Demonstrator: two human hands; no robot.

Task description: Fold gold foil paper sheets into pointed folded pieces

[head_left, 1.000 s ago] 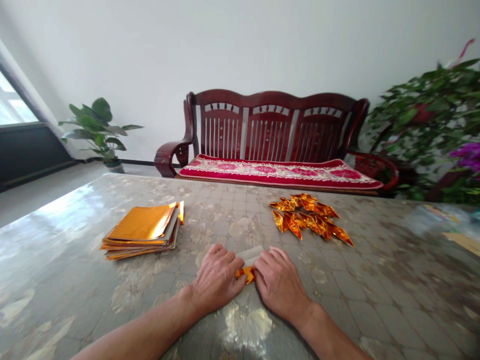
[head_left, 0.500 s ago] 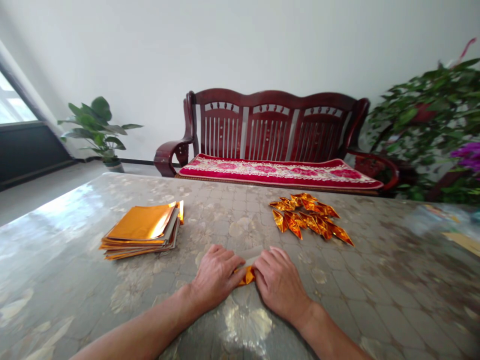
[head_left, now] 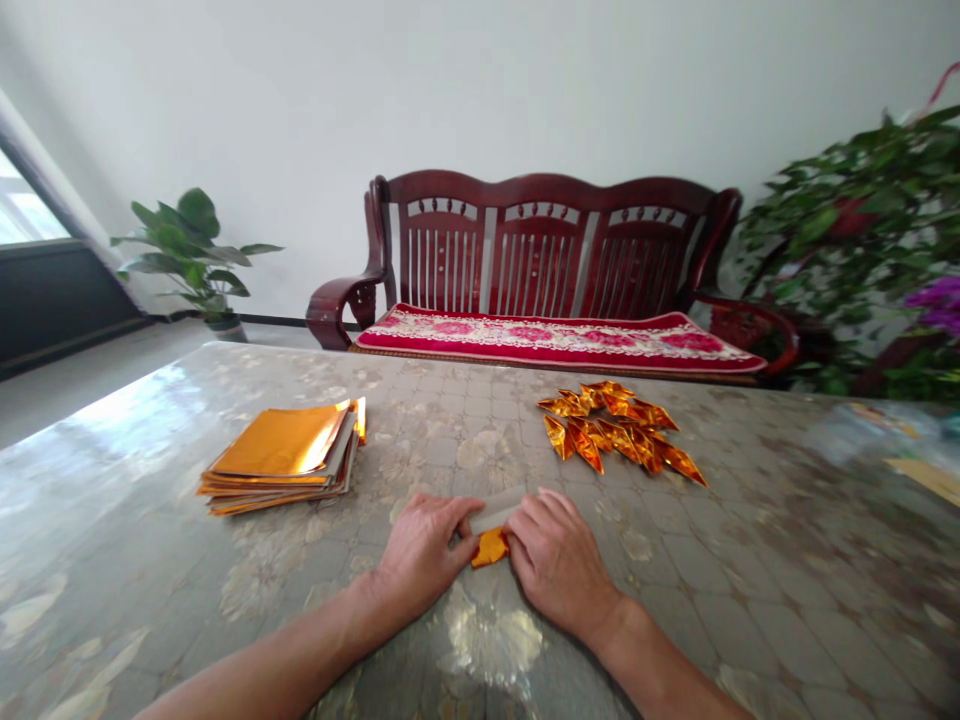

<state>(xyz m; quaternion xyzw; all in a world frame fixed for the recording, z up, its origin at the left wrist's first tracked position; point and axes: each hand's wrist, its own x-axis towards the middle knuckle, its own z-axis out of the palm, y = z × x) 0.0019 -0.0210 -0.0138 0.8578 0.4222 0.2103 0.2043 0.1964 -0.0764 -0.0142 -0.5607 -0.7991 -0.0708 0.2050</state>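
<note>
My left hand [head_left: 420, 552] and my right hand [head_left: 556, 562] rest side by side on the table [head_left: 150, 560], both pinching a small piece of gold foil paper [head_left: 490, 546] between them. The paper's pale back side shows as a strip above my fingertips. A stack of flat gold foil sheets [head_left: 289, 455] lies to the left of my left hand. A heap of folded gold foil pieces [head_left: 615, 428] lies beyond my right hand, farther back on the table.
A dark red wooden bench [head_left: 547, 270] with a red patterned cushion stands behind the table. A potted plant [head_left: 191, 255] stands on the floor at the left, and a large leafy plant [head_left: 862, 230] with purple flowers at the right. Some blurred items lie at the table's far right.
My fingers have shifted slightly on the gold paper, showing more of its orange side between my hands. The view has tilted a little.
</note>
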